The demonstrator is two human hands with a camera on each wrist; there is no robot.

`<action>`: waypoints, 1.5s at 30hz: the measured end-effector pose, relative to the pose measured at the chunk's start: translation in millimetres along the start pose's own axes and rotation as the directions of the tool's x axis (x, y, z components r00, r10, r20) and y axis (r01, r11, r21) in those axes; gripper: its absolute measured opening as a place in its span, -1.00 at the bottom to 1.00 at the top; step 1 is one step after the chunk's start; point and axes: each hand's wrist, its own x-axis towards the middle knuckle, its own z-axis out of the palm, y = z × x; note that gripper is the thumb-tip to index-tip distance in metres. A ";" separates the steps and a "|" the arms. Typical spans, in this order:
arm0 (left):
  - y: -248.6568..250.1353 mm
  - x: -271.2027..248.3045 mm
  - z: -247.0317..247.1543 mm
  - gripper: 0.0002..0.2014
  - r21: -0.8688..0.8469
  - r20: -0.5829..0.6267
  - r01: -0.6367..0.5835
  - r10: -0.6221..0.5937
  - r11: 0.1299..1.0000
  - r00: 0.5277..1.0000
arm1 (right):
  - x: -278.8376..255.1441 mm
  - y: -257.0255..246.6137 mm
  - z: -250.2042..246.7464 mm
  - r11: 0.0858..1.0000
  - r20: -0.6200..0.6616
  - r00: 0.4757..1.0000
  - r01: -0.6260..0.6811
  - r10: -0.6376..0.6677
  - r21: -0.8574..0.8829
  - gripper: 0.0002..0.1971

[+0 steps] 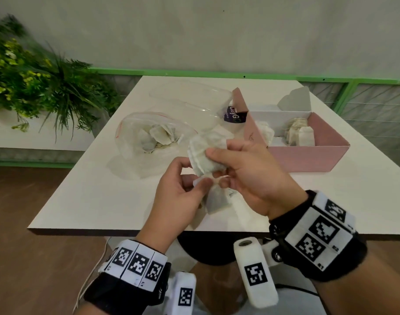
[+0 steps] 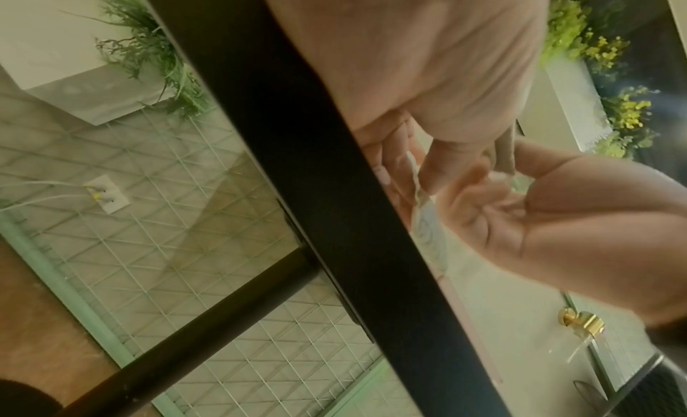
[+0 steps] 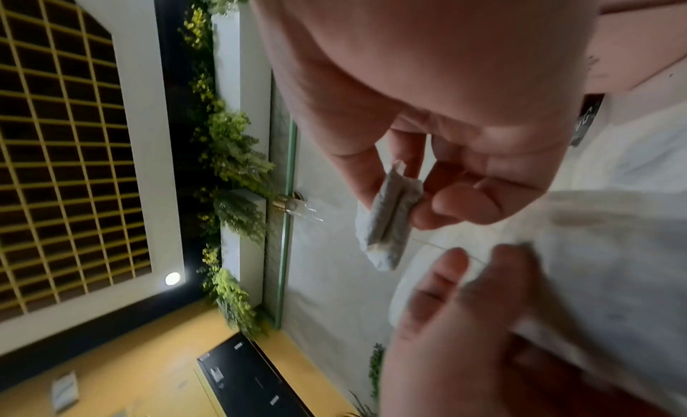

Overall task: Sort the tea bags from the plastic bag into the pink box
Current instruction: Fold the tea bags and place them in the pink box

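Both hands are raised over the near part of the white table (image 1: pixel 103 201). My right hand (image 1: pixel 216 164) grips a bunch of white tea bags (image 1: pixel 203 153), thumb on top. One tea bag (image 1: pixel 217 202) hangs below the fingers, and the right wrist view shows this tea bag (image 3: pixel 386 220) pinched between thumb and fingers. My left hand (image 1: pixel 198 178) pinches a small white tag with a thin string running toward the right hand. The clear plastic bag (image 1: pixel 135 142) with more tea bags lies behind, to the left. The open pink box (image 1: pixel 308 158) at the right holds a few tea bags (image 1: pixel 299 133).
A clear plastic tub (image 1: pixel 190 98) lies on its side behind the bag, next to a purple label (image 1: pixel 234 114) on the box flap. A leafy plant (image 1: pixel 35 83) stands off the table's left side. A green-framed wire fence (image 1: pixel 353 87) runs behind.
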 end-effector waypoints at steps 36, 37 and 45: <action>-12.0 0.1 0.4 -0.80 0.220 0.012 -0.145 0.146 0.965 0.989 | 0.8 18.1 -45.5 0.993 -0.144 0.985 0.101 -0.091 0.068 -0.91; -13.3 0.4 2.2 -0.82 0.319 0.037 -0.180 0.178 0.930 0.983 | 6.3 8.6 -46.2 0.993 -0.147 0.987 0.075 -0.062 0.088 -0.95; -13.8 0.3 13.4 -0.57 0.775 0.380 -0.390 0.126 0.497 0.916 | 25.6 -28.6 -52.5 0.984 -0.200 0.977 0.098 -0.067 0.151 -0.97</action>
